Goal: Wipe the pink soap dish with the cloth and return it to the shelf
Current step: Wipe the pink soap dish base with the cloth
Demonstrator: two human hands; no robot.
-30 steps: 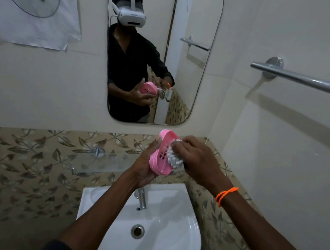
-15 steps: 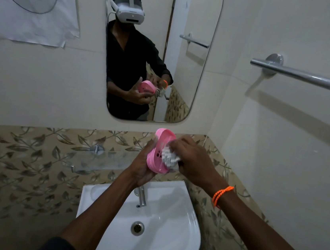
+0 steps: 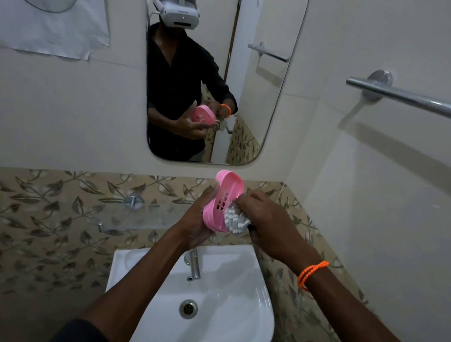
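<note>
Both hands met above the white ceramic basin (image 3: 244, 309): the left hand (image 3: 198, 221) gripped the pink oval plastic soap dish (image 3: 222, 199), long axis nearly upright, while the right hand (image 3: 266, 221) pinched the white ribbed cloth (image 3: 233, 221) into its lower hollow; the glass shelf (image 3: 139, 214) waited just left, nearer the left hand
</note>
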